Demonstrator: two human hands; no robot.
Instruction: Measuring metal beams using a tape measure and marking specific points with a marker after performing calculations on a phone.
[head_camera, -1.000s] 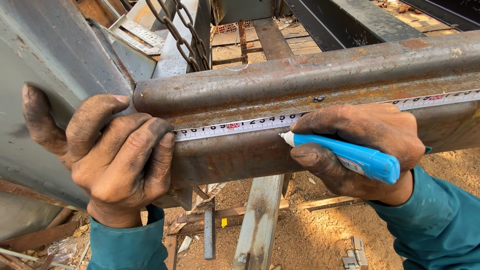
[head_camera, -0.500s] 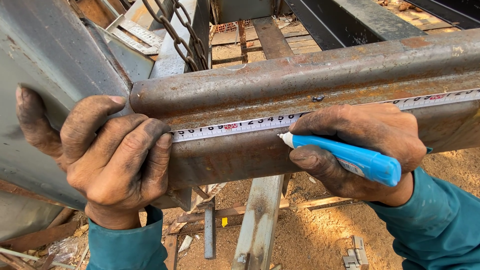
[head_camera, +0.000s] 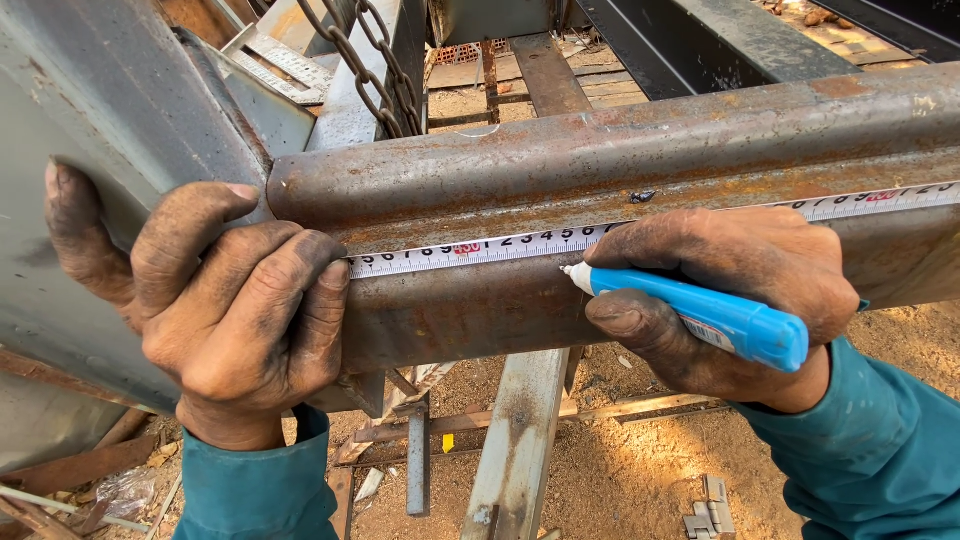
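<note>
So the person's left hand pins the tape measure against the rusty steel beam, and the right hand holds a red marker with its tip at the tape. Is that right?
Not quite: the marker is blue with a white tip, not red. The head view shows it. The rest stands: the left hand pins the tape measure against the rusty steel beam, and the right hand holds the marker with its tip at the tape.

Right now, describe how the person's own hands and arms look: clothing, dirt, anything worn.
Both arms wear long teal sleeves of plain fabric, ending at the wrists. The left hand and right hand are bare: no gloves, rings or watch in view. Both are heavily smeared with dark grime, thickest over the knuckles and fingertips, and the nails are dirty. No markings show on the sleeves.
</note>
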